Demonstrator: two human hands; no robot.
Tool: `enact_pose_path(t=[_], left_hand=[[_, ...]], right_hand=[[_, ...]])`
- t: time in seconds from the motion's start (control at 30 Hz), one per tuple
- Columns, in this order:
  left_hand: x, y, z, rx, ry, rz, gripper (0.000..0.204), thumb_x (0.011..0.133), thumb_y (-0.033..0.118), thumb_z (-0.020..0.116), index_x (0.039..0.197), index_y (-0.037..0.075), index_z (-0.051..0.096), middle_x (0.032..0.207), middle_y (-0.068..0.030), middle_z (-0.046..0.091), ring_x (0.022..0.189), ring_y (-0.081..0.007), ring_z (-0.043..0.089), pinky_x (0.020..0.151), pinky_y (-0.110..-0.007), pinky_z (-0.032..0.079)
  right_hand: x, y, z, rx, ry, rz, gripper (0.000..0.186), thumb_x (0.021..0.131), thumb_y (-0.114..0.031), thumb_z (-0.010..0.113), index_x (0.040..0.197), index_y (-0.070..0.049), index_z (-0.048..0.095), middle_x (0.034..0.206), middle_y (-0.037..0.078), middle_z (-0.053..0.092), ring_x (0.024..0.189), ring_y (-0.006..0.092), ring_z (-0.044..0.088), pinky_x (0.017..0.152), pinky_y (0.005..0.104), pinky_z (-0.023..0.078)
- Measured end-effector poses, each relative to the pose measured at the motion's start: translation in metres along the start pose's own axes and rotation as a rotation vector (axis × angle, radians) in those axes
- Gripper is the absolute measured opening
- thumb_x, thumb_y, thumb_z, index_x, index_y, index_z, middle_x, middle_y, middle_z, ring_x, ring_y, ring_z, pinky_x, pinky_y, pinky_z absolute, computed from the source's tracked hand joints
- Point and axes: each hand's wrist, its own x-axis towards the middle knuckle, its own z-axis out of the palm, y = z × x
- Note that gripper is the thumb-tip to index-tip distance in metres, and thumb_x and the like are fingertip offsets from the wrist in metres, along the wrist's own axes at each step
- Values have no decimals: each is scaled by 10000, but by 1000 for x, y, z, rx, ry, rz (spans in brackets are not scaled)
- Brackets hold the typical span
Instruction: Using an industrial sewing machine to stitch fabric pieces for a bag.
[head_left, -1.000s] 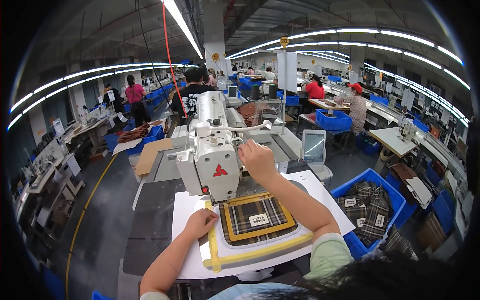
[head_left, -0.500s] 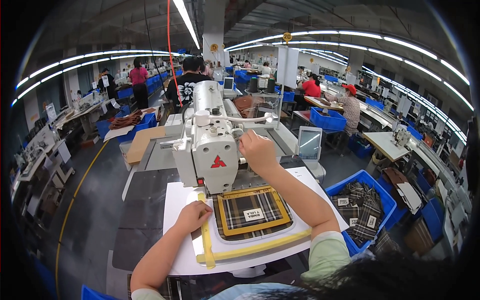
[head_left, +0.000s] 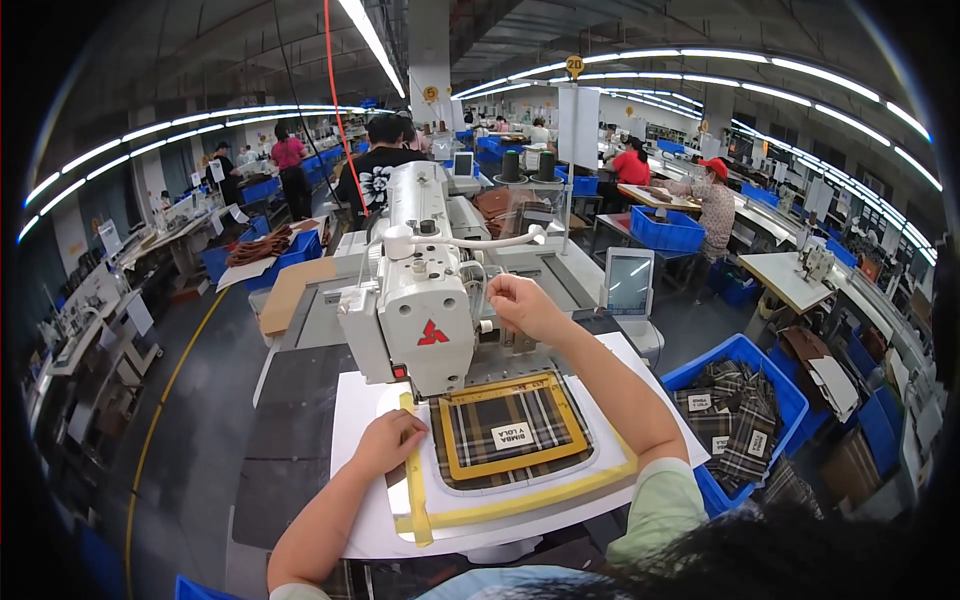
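My left hand (head_left: 392, 442) lies on a white sheet beside a strip of yellow tape (head_left: 416, 480), its fingers slightly bent and apparently holding nothing. My right hand (head_left: 524, 308) is raised at the right side of a white sewing machine head (head_left: 428, 318). Its fingers are pinched together; whatever they hold is too small to make out. Below the head, a yellow frame (head_left: 452, 440) surrounds a brown plaid fabric piece (head_left: 480, 412) with a white label (head_left: 514, 435). The frame's far edge reaches under the machine head, and the needle area is hidden.
A blue bin (head_left: 790, 410) at the right holds several plaid pieces (head_left: 745, 425) with white labels. Behind my right forearm stands a screen (head_left: 629, 281). Thread cones (head_left: 528, 166) stand beyond the machine. Several people work farther back, and a red hose (head_left: 341, 120) hangs at left.
My right hand has shifted slightly right, away from the machine head. My left hand stays by the tape. The whole view has tilted and shifted a little.
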Motion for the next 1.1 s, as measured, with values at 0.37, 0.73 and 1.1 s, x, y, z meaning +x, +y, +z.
enact_pose_path(t=[0.37, 0.73, 1.1], left_hand=[[30, 101, -41, 383, 291, 572, 233, 703, 83, 699, 919, 127, 621, 883, -15, 617, 894, -204, 613, 768, -348, 480], [152, 150, -67, 878, 268, 388, 123, 693, 57, 647, 796, 83, 585, 805, -37, 546, 827, -217, 550, 740, -362, 394], [147, 159, -76, 671, 171, 368, 104, 768, 37, 612, 790, 58, 513, 823, -50, 563, 797, -237, 539, 746, -346, 360]], right_hand=[[-1, 23, -4, -392, -45, -378, 108, 741, -59, 600, 818, -23, 533, 623, -3, 445, 543, 82, 444, 514, 249, 391], [3, 47, 15, 271, 3, -364, 92, 747, -2, 575, 840, -1, 578, 663, -27, 511, 603, 30, 447, 517, 203, 386], [-42, 88, -57, -36, 208, -488, 131, 832, -161, 652, 817, -33, 631, 693, 12, 613, 623, 57, 539, 551, 227, 432]])
